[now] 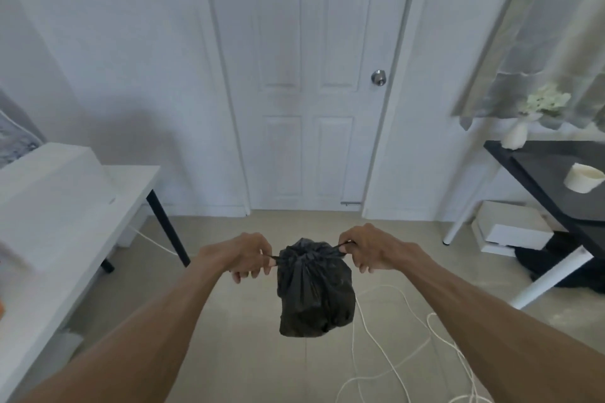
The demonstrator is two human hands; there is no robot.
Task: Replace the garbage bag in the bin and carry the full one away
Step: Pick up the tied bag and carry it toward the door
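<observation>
Two bare hands hold a black garbage bag (314,291) in mid-air above the floor (229,353), before a closed white door (311,75) at twelve o'clock. Left grip (250,255), at nine o'clock of the bag's gathered neck, pinches one tie; right grip (361,250), at three o'clock, pinches the other. Fingertips curl under, hidden. Bag contents cannot be seen.

Two bare forearms reach into view, sleeveless, with no watch, rings or gloves on either hand.
</observation>
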